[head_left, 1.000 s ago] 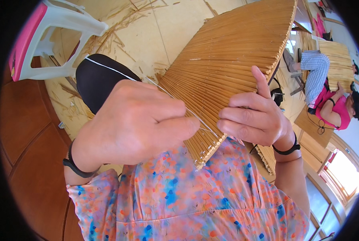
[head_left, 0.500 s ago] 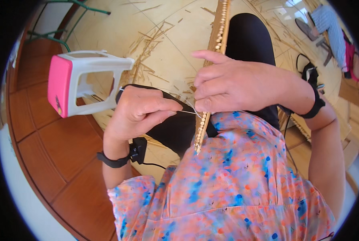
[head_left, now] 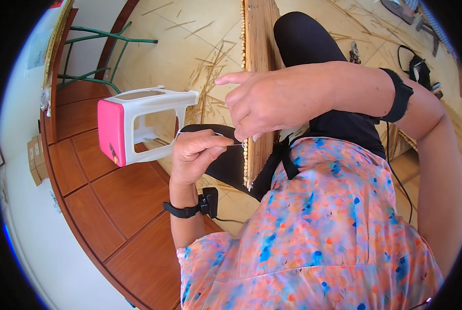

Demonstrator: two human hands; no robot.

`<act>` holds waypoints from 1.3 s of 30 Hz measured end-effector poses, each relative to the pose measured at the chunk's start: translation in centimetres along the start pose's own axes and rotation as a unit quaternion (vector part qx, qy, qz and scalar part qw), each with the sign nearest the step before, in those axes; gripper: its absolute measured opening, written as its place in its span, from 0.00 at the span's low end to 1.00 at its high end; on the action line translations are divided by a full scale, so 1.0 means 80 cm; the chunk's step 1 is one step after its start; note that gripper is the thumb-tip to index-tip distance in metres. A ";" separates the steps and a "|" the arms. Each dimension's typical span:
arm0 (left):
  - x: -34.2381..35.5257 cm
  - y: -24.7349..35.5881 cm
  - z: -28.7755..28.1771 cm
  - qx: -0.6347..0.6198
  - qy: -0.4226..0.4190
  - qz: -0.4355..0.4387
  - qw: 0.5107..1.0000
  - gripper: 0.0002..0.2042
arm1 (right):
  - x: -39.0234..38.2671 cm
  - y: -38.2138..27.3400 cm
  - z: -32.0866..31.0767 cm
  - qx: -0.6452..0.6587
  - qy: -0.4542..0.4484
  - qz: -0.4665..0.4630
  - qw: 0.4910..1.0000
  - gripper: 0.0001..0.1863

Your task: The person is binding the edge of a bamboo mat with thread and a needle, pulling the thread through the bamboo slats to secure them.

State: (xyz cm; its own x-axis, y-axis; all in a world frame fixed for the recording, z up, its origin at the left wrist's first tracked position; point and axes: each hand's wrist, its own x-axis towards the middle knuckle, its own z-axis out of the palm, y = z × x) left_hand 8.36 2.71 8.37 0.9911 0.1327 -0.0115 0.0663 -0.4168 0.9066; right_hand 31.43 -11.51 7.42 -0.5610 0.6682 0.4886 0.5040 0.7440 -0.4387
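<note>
A thick panel of tan plant stalks stands on edge across my lap, a row of round cut stalk ends lining its left edge. My left hand is closed in a pinch on a thin needle, which reaches to that edge near the panel's close end. White thread shows beside these fingers. My right hand lies over the panel, its lower fingers curled onto the edge just above the needle and one finger stretched out to the left. Its fingertips partly hide the spot where needle and panel meet.
A white stool with a pink seat lies on its side at the left, by brown wooden panelling. Green metal legs stand beyond it. Loose stalk scraps litter the tiled floor. Pliers-like tools lie at the right.
The panel has turned so more of its broad right face shows. The left hand's fingers sit closer to the edge, and the thread loop between hand and panel is less visible. The view has shifted.
</note>
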 end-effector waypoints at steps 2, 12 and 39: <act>0.002 -0.001 0.002 0.009 -0.003 0.009 1.000 0.06 | 0.000 -0.001 -0.003 0.006 0.006 -0.006 1.000 0.05; 0.008 -0.021 0.025 -0.104 0.010 0.014 0.994 0.03 | 0.001 -0.004 -0.010 -0.002 -0.036 0.013 0.999 0.04; 0.013 -0.009 0.013 -0.099 -0.046 0.076 0.991 0.10 | 0.001 -0.002 -0.005 0.014 -0.020 0.013 1.000 0.04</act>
State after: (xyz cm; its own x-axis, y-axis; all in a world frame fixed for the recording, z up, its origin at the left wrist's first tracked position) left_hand 9.44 2.22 7.25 0.9948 -0.0040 0.1020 -0.1000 -0.2407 0.9654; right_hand 31.56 -11.55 7.86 -0.5743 0.6862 0.4465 0.5010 0.7259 -0.4712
